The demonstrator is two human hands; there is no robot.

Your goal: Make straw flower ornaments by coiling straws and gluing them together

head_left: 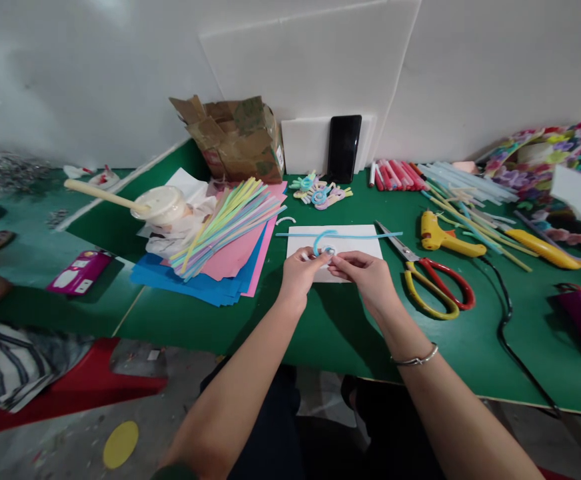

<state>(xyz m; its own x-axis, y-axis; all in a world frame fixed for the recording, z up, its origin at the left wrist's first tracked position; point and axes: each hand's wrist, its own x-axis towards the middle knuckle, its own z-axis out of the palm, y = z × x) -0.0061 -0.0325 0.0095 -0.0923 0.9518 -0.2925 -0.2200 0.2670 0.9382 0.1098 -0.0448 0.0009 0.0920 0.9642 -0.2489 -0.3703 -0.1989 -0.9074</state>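
Over a sheet of white paper (365, 248), my two hands meet around a light blue and white pipe cleaner (326, 235) bent into a small coil. My left hand (301, 268) pinches the coil from the left. Fingertips of my right hand (366, 272) press on its right side, partly hiding it. A straight blue pipe cleaner (388, 234) lies across the paper just behind. Beyond it sits a small pile of finished-looking curled pipe-cleaner shapes (320, 191). A short white curved piece (285, 220) rests left of the paper.
Scissors (423, 273), a yellow glue gun (450, 239) with a black cord, and a yellow cutter (545, 249) lie rightward. Leftward are pastel pipe cleaners (230, 223), coloured sheets (190, 280) and a tub (160, 203). A cardboard box (240, 140) and phone (344, 148) stand behind.
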